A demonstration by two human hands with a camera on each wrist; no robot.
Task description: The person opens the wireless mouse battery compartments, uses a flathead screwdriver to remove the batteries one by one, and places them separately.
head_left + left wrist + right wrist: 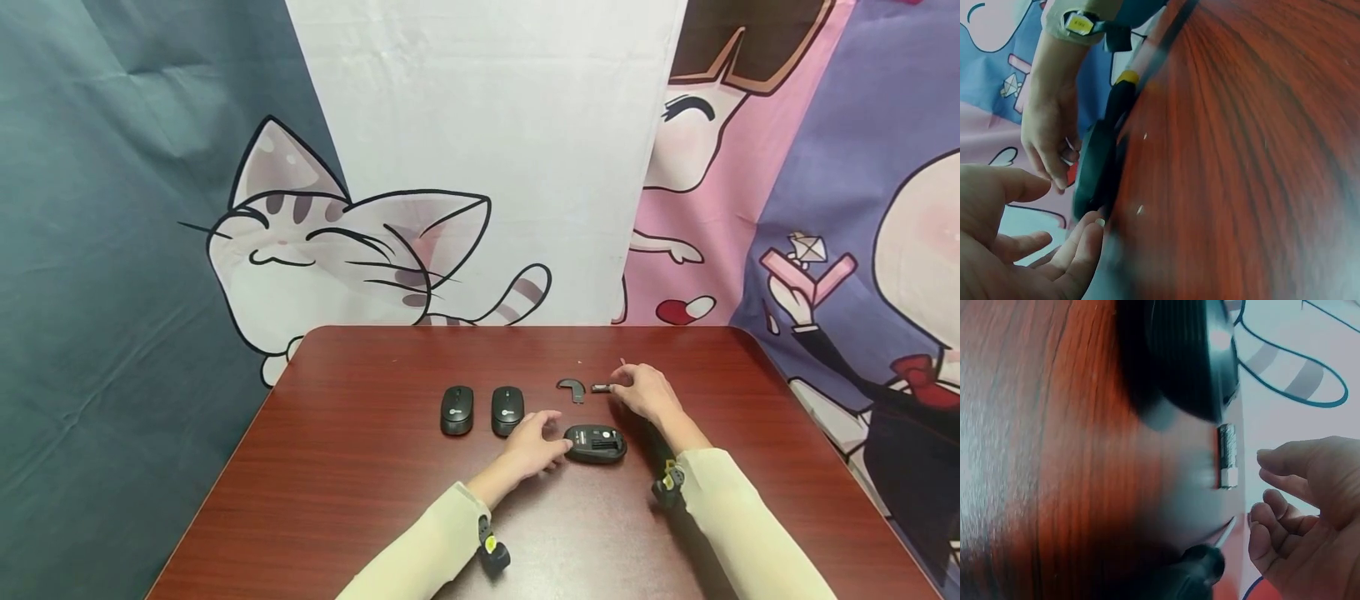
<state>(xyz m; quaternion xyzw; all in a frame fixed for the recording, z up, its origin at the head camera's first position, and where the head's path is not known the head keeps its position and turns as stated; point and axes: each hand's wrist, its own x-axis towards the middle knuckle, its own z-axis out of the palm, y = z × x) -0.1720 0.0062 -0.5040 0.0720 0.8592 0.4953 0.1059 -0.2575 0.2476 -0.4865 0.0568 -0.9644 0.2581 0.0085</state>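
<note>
A black computer mouse (595, 444) lies upside down, its battery slot uncovered. My left hand (534, 446) is at its left end with loosely spread fingers; in the left wrist view the fingertips (1093, 234) are by the mouse's edge (1094, 169), and contact is unclear. A small battery (601, 388) lies beyond the mouse. My right hand (645, 390) hovers beside it; the right wrist view shows a gap between the relaxed fingers and the battery (1227, 456). Left of the battery lies the curved black battery cover (573, 389).
Two black mice (457, 410) stand upright to the left, the nearer one (507, 408) partly behind my left hand. A screwdriver (1204, 565) with a dark handle lies beneath my right wrist. The brown table (337, 475) ends at a printed cloth backdrop (480, 150).
</note>
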